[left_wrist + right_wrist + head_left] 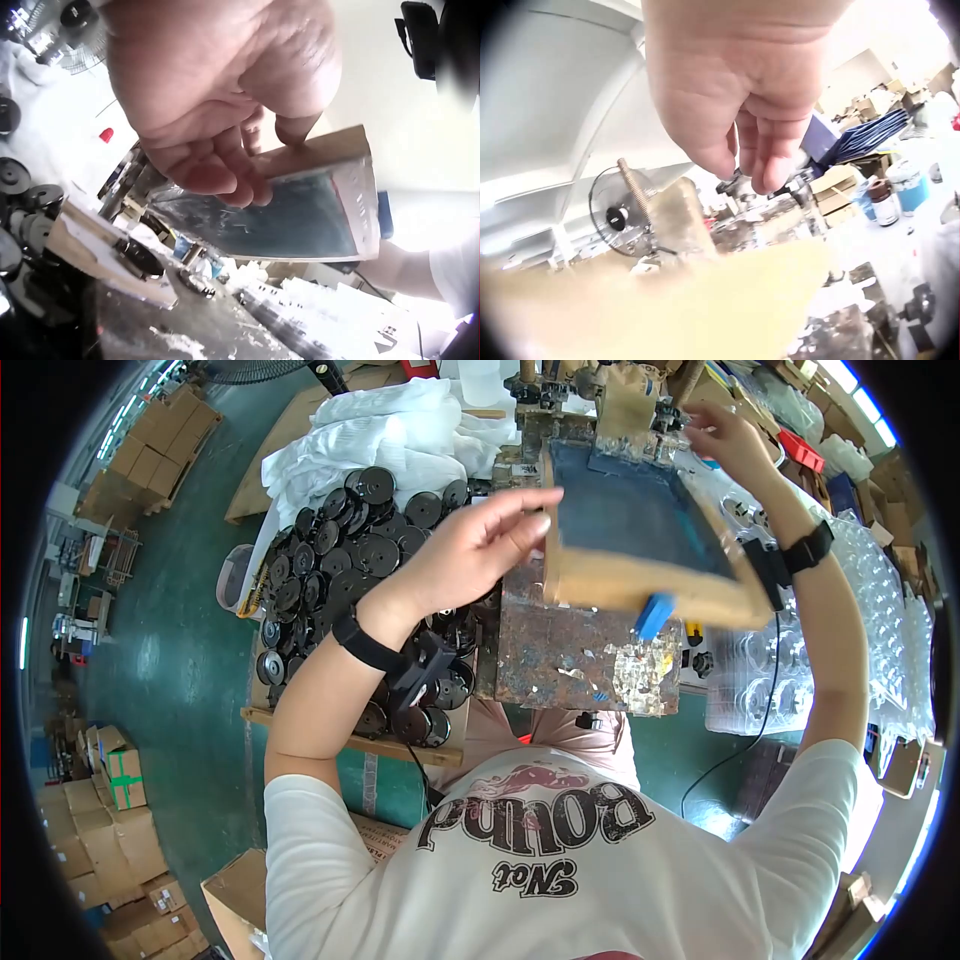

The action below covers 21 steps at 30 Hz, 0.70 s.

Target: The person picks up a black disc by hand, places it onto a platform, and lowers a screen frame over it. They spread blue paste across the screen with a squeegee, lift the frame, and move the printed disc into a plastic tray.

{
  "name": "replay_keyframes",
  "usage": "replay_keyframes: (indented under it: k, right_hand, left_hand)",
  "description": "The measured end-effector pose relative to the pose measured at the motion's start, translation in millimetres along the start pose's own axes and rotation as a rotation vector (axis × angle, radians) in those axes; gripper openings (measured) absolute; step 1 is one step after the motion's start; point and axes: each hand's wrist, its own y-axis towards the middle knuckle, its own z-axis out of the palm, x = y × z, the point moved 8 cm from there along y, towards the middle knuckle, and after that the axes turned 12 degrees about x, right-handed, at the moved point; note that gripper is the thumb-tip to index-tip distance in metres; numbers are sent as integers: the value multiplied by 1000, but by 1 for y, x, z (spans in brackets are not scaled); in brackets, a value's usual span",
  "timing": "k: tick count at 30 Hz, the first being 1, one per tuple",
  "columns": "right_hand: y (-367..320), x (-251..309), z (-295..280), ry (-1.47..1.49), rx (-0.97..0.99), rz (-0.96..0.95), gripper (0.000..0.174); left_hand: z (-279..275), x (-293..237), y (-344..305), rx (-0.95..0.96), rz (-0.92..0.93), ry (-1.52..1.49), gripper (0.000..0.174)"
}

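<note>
A wooden-framed printing screen point(640, 582) with dark blue mesh is tilted up over the worktable, its far end by a metal clamp assembly. My left hand point(480, 545) pinches the screen's left edge, the thumb on the wood and fingertips over the mesh in the left wrist view. A blue clip point(655, 616) sits on the near rail. Beyond the screen's right side, my right hand point(735, 448) is raised by the clamp knobs point(668, 417), fingers loosely bent with nothing between them. Below the screen, a black disc point(141, 259) sits on a light block.
Many black discs point(340, 550) are heaped on a board to the left, with white wrapping point(390, 435) behind them. The scuffed worktable point(560, 650) has flaking paint. Clear plastic trays point(760, 680) stand to the right. A bottle point(885, 206) stands behind.
</note>
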Motion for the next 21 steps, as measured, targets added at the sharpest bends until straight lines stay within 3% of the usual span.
replay_keyframes:
  k: [2,4,5,9,10,12,14,16,17,19,21]
  right_hand:
    - [-13,-41,-8,40,26,108,31]
    - [-25,-67,9,-254,145,88,31]
    - [-27,-62,13,-257,147,89,31]
    - [-44,1,91,-374,547,133,37]
    - [-48,7,111,-396,651,141,39]
    - [-33,22,137,-110,372,31,44]
    - [-20,71,153,-269,375,-88,42]
    - [-11,106,164,-332,129,-242,44]
    - [-3,115,169,-330,127,-238,44]
    - [11,115,193,-241,385,-150,55]
    - [14,117,191,-185,414,-135,50]
  left_hand:
    - [-5,-20,0,-39,111,31,49]
    - [-11,-43,-4,-117,330,94,46]
    - [-12,-42,-5,-118,333,91,46]
    - [-17,-39,-16,-79,343,138,42]
    - [-19,-27,-17,-67,211,248,40]
    - [-26,0,-23,-42,-53,470,36]
    - [-27,14,-32,-9,-91,653,37]
    - [-22,31,-38,63,-140,1009,38]
    - [-20,37,-40,68,-139,1010,38]
    - [-12,47,-46,77,-163,1043,35]
    - [-5,51,-51,86,-169,1057,33]
